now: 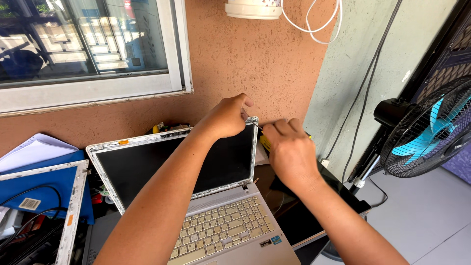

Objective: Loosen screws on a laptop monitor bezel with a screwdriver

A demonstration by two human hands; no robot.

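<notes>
- We see an open silver laptop (211, 206) on a dark glossy tabletop (299, 221), its screen (171, 167) stripped of its front bezel so the bare metal frame shows.
- Our left hand (224, 118) rests on the top right corner of the screen, fingers curled down over the edge and closed on the frame.
- Our right hand (289, 149) sits just beside that corner, fingers folded together around a thin screwdriver (256, 125); its yellow handle (265, 143) peeks out under the knuckles.
- The tool's thin shaft points at the screen corner; it seems to touch the frame there, though the left fingers hide the exact spot.
- The pale keyboard (223, 229) lies below our forearms, untouched.
- To the left lies a second screen frame (73, 206) with black cables, over a blue folder (49, 179) and white papers (34, 149).
- To the right stands a black fan (431, 127) with turquoise blades.
- Behind the laptop rises a rough orange wall (255, 54) with a white-framed window (93, 44).
</notes>
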